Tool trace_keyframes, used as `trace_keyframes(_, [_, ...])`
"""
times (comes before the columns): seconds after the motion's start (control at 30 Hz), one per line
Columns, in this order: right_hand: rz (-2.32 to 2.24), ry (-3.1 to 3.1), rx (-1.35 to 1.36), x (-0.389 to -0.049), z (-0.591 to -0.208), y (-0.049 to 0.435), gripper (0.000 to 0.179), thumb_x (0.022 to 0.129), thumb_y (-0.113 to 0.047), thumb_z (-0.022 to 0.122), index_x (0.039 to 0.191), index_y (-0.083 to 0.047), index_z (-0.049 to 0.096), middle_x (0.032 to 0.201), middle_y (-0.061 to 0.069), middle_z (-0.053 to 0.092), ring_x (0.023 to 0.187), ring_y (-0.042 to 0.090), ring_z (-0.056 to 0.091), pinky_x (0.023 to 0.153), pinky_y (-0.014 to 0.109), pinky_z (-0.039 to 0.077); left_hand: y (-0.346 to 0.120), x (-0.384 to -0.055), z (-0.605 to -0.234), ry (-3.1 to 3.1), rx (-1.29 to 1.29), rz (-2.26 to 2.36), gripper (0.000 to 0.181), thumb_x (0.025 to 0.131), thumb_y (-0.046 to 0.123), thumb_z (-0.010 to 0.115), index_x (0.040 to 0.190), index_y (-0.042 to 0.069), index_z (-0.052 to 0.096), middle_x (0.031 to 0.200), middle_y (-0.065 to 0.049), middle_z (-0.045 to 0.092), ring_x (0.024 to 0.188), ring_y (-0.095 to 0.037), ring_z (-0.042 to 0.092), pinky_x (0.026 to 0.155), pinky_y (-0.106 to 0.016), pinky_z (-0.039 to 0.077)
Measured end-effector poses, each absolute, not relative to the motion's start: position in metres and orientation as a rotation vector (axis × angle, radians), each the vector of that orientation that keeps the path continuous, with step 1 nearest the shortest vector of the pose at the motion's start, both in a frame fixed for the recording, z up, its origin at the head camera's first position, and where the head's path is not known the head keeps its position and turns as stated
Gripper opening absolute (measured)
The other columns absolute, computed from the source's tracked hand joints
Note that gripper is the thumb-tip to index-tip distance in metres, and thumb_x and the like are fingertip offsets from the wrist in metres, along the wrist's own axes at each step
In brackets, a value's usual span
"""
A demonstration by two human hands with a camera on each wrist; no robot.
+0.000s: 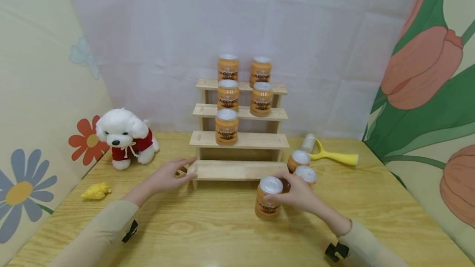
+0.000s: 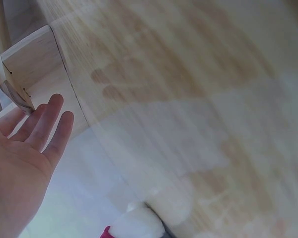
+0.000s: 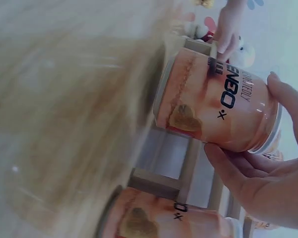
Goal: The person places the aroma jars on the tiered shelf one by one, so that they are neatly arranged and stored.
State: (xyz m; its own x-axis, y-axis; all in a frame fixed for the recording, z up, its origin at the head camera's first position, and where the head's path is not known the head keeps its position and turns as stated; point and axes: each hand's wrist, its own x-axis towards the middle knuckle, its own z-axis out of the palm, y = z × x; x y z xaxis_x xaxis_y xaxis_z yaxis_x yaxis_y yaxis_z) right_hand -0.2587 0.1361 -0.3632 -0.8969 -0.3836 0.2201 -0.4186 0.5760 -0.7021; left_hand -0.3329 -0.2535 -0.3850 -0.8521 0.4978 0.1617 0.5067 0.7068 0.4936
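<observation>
My right hand (image 1: pixel 298 193) grips an orange can (image 1: pixel 268 203) with a silver lid, thumb and fingers around its upper part. In the right wrist view this can (image 3: pixel 216 101) shows dark lettering; whether its base touches the table I cannot tell. My left hand (image 1: pixel 170 175) is at the left end of the lowest step of a wooden stepped shelf (image 1: pixel 237 170). In the left wrist view its fairly straight fingers (image 2: pixel 49 119) touch the board's end. More orange cans stand on the upper steps: two on the top, two on the second, one can (image 1: pixel 226 129) on the third.
Two cans (image 1: pixel 298 160) stand on the table right of the shelf, partly behind my right hand. Behind them lies a yellow-handled roller tool (image 1: pixel 334 157). A white toy dog (image 1: pixel 126 135) in red sits at the left, with a small yellow object (image 1: pixel 96 191) nearer me.
</observation>
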Motion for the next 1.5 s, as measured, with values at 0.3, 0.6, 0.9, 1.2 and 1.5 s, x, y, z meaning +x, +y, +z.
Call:
trace_keyframes(0.3, [1.446, -2.692, 0.645, -0.265, -0.339, 0.138, 0.065, 0.074, -0.029, 0.080, 0.128, -0.003, 0.055, 0.110, 0.013, 0.064, 0.093, 0.021, 0.064, 0.073, 0.025, 0.054, -0.252, -0.333, -0.385, -2.868, -0.845, -0.855, 0.064, 0.093, 0.043, 0.054, 0.141, 0.003, 0.041, 0.136, -0.022, 0.048, 0.104, -0.030, 0.060, 0.084, -0.044, 0.053])
trace_keyframes(0.6, [1.537, -2.612, 0.606, -0.281, -0.315, 0.138, 0.061, 0.080, -0.023, 0.076, 0.132, -0.004, 0.051, 0.117, 0.016, 0.061, 0.096, 0.022, 0.063, 0.076, 0.028, 0.055, -0.253, -0.333, -0.386, -2.879, -0.833, -0.877, 0.065, 0.092, 0.045, 0.055, 0.141, 0.004, 0.041, 0.135, -0.021, 0.049, 0.105, -0.030, 0.060, 0.084, -0.043, 0.053])
trace_keyframes(0.9, [1.530, -2.587, 0.542, -0.304, -0.291, 0.134, 0.067, 0.080, -0.028, 0.076, 0.137, -0.010, 0.047, 0.125, 0.014, 0.058, 0.108, 0.029, 0.059, 0.085, 0.037, 0.054, -0.252, -0.331, -0.385, -2.881, -0.824, -0.880, 0.064, 0.092, 0.044, 0.056, 0.141, 0.005, 0.041, 0.135, -0.021, 0.049, 0.105, -0.030, 0.059, 0.084, -0.044, 0.053])
trace_keyframes(1.2, [1.622, -2.541, 0.463, -0.320, -0.277, 0.126, 0.066, 0.080, -0.033, 0.075, 0.136, -0.013, 0.048, 0.125, 0.010, 0.058, 0.112, 0.026, 0.057, 0.087, 0.038, 0.052, -0.252, -0.331, -0.386, -2.877, -0.828, -0.890, 0.064, 0.092, 0.044, 0.056, 0.141, 0.005, 0.041, 0.135, -0.020, 0.050, 0.105, -0.030, 0.060, 0.085, -0.044, 0.053])
trace_keyframes(1.5, [1.650, -2.522, 0.486, -0.340, -0.278, 0.120, 0.072, 0.085, -0.027, 0.071, 0.143, -0.003, 0.037, 0.133, 0.016, 0.051, 0.121, 0.029, 0.051, 0.098, 0.041, 0.047, -0.251, -0.330, -0.384, -2.877, -0.821, -0.895, 0.063, 0.092, 0.042, 0.057, 0.140, 0.004, 0.042, 0.134, -0.021, 0.051, 0.104, -0.030, 0.060, 0.084, -0.044, 0.053])
